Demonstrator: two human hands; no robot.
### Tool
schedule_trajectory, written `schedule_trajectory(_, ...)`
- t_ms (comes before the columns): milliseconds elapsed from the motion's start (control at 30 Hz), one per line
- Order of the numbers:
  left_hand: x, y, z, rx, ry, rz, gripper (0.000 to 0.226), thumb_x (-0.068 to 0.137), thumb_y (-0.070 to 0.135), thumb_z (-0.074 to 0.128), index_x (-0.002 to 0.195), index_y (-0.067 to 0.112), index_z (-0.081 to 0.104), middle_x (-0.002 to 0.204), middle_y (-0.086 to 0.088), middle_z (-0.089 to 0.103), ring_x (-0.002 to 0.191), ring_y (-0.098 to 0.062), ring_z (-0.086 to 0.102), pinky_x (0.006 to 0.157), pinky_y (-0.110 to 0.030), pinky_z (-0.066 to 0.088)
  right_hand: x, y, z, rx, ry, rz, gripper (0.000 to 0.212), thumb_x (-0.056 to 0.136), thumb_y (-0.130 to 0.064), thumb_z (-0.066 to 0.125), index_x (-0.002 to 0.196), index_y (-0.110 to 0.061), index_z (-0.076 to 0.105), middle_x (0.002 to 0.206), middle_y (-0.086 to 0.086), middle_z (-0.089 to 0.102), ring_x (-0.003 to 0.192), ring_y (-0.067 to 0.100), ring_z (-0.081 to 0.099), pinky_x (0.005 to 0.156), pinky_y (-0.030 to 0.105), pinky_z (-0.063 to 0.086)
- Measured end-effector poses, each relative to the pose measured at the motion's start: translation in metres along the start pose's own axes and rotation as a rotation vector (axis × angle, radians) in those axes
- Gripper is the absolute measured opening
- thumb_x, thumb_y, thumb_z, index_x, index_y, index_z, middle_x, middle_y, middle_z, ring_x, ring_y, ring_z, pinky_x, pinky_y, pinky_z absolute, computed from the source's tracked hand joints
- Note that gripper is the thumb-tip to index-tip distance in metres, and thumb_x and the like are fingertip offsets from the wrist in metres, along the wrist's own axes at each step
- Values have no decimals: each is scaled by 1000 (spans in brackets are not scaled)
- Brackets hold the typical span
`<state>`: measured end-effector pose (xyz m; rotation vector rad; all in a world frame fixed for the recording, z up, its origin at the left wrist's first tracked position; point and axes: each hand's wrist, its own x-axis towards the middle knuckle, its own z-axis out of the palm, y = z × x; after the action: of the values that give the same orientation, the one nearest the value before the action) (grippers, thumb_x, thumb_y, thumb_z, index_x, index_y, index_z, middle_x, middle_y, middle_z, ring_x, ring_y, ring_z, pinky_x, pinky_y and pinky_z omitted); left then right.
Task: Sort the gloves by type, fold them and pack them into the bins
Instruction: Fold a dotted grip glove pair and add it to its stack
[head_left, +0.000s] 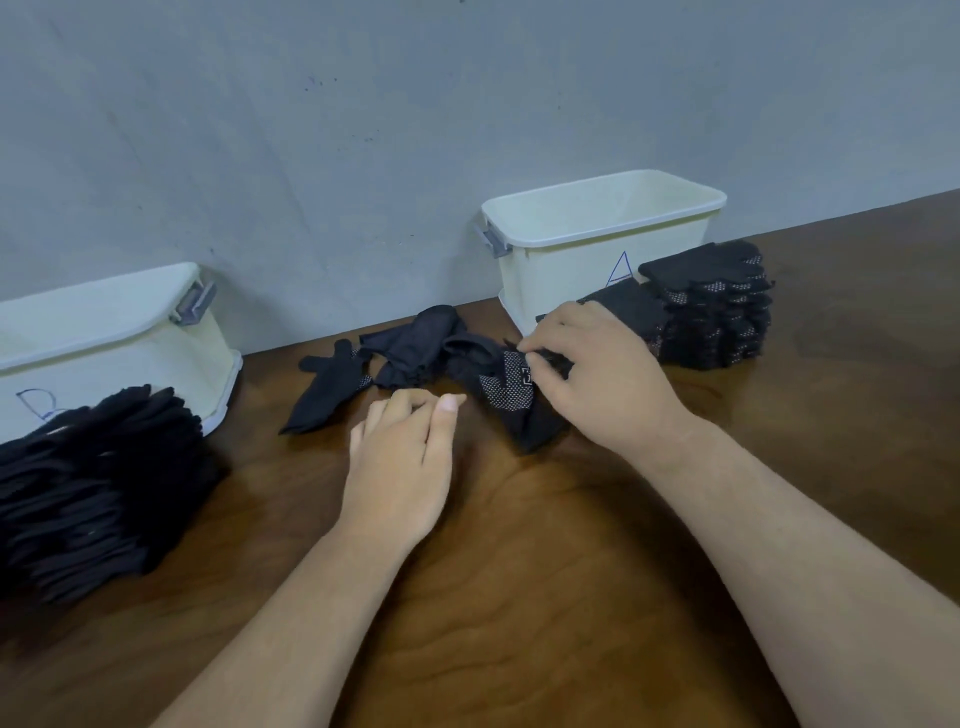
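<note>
Several loose black gloves (410, 348) lie in a small heap at the middle back of the wooden table. My right hand (597, 374) pinches a black glove with white grip dots (511, 400) at the heap's right side. My left hand (402, 457) rests on the table just in front of the heap, fingers curled, holding nothing. A plain black glove (324, 387) lies flat at the heap's left. A folded stack of dotted gloves (711, 306) stands at the right. A stack of plain black gloves (88, 483) sits at the left.
A cream bin marked with a triangle (566, 270) stands against the grey wall behind the dotted stack. A second cream bin with a blue mark (104, 343) stands at the far left behind the plain stack. Bare wooden table (519, 597) stretches toward me.
</note>
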<state>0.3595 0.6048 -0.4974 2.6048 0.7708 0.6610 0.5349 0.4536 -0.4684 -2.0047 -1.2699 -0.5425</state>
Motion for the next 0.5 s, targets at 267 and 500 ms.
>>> schedule_trajectory(267, -37, -85, -62, 92, -59, -70, 58, 111, 56, 16, 136, 45, 68, 134, 20, 54, 132, -5, 38, 111, -33, 27, -15, -26, 23, -184, -486, 82, 52, 100, -62, 58, 146, -38, 58, 142, -15, 54, 129, 15, 50, 102, 35, 48)
schedule_trajectory(500, -24, -97, -66, -170, -47, -197, 40, 111, 49, 38, 134, 38, 69, 138, 18, 61, 133, -9, 49, 111, -32, 37, -15, -42, 36, -279, -173, 125, 19, 101, -37, 63, 109, -32, 78, 106, -13, 73, 103, 16, 64, 78, 35, 55)
